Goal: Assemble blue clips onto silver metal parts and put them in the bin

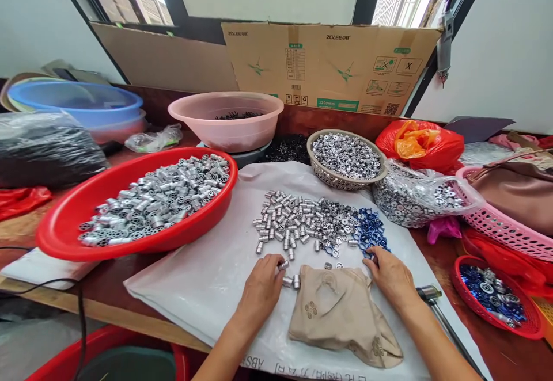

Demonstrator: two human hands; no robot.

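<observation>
My left hand [260,290] rests on a white plastic sheet [203,277], its fingertips pinched on a small silver metal cylinder [284,265]. Two more cylinders [292,281] lie just right of it. My right hand [390,275] is curled at the edge of a heap of blue rings [368,230]; what its fingers hold is hidden. Between my hands lies a folded beige cloth [341,315]. Behind it spreads a pile of silver cylinders and washers [302,220].
A red basin [60,231] of silver cylinders sits left. A woven basket [345,159] of silver parts, a pink bowl [227,119], a clear bag of parts [415,197], a pink basket [505,225] and a small red basket [496,297] ring the sheet. A metal tool [432,297] lies right.
</observation>
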